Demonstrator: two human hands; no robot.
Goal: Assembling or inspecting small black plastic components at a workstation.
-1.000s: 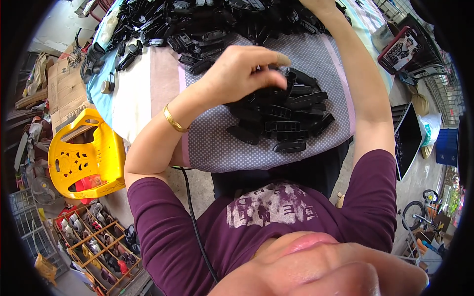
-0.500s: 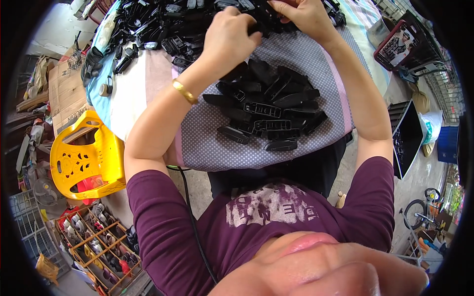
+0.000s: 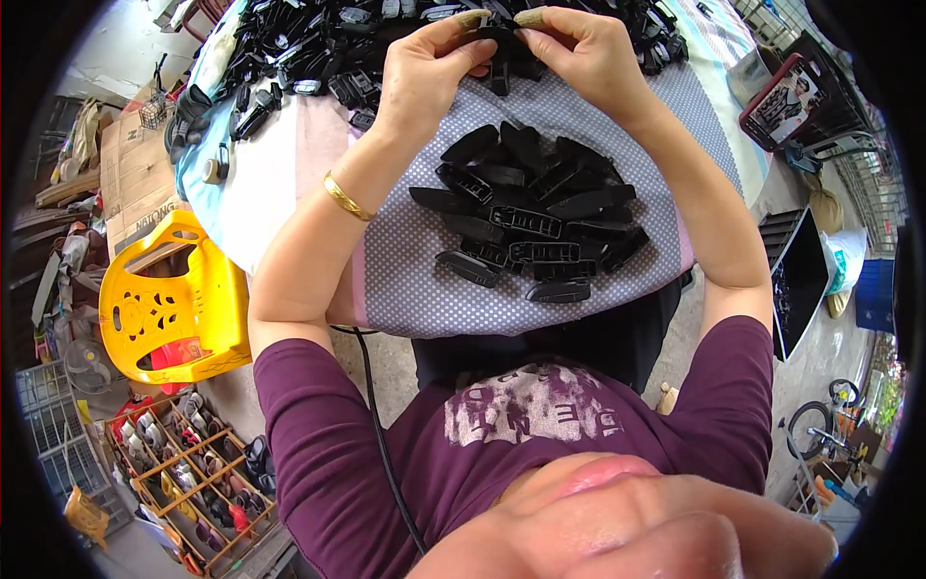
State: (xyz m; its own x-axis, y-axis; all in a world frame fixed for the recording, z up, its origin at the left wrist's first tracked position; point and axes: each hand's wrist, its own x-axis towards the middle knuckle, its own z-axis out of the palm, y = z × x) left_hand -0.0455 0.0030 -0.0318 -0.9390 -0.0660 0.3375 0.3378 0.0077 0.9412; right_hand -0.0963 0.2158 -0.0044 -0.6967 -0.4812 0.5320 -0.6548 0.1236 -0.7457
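- Nearest the camera, low in the view, the person's purple shirt (image 3: 521, 454) fills the frame, with both sleeves running up toward the desk (image 3: 289, 183) and a black cable (image 3: 378, 425) trailing down past the left side.
- Just beyond the shirt, a grey dotted cloth (image 3: 415, 280) covers the near edge of the desk and hangs slightly over it.
- On that cloth lies a loose heap of black plastic parts (image 3: 535, 217), long and flat, some showing ribbed insides; they overlap one another between the two forearms.
- The left forearm crosses the cloth's left edge and wears a gold bangle (image 3: 345, 198) at the wrist.
- Farther up, the left hand (image 3: 424, 72) and right hand (image 3: 579, 53) meet above the heap, fingertips close together, both pinching one small black part (image 3: 499, 53) between them; the thumbs are capped in tan finger covers.
- That held part hangs upright over the far edge of the cloth, well apart from the heap below and just before the larger pile.
- Beyond the hands, a big spread of black pieces (image 3: 318, 48) covers the far end of the desk from left to right.
- Off to the left, on the floor, a yellow plastic stool (image 3: 169, 304) lies beside the desk, with a wooden crate (image 3: 193, 473) of small items below it.
- Off to the right, a flat dark screen (image 3: 801, 275) leans near the desk.
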